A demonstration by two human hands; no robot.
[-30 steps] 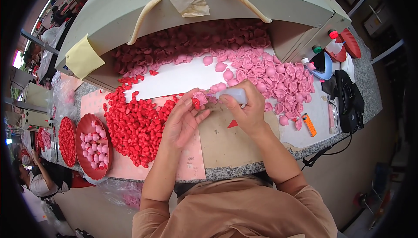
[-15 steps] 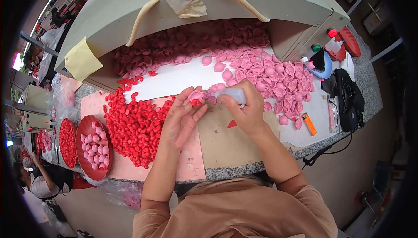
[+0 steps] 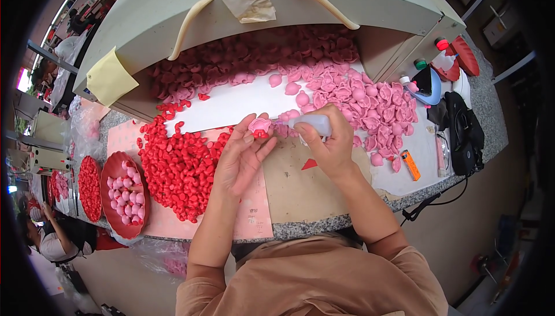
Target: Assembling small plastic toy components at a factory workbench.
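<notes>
My left hand [image 3: 240, 160] is raised over the bench, its fingertips pinching a small pink hollow plastic shell [image 3: 260, 124] with a red piece [image 3: 260, 134] at its lower side. In my right hand [image 3: 334, 151] lies a translucent whitish squeeze bottle [image 3: 315, 123], tipped on its side. Its thin nozzle points left at the shell; whether the tip touches it, I cannot tell. Beyond both hands spreads a heap of pink shells [image 3: 376, 108]. Left of my left hand is a big pile of small red pieces [image 3: 179, 171].
A grey hood [image 3: 312, 4] arches over the bench. At left stand a red basket [image 3: 125, 232] of pink-and-red parts and another of red pieces [image 3: 89, 189]. An orange lighter [image 3: 410, 165], a black bag [image 3: 462, 134] and a blue tray [image 3: 432, 93] lie at right. Another person [image 3: 60, 238] sits far left.
My right hand and the bottle have shifted slightly right. The pink shell has tilted a little in my left fingers, so more of the red piece shows.
</notes>
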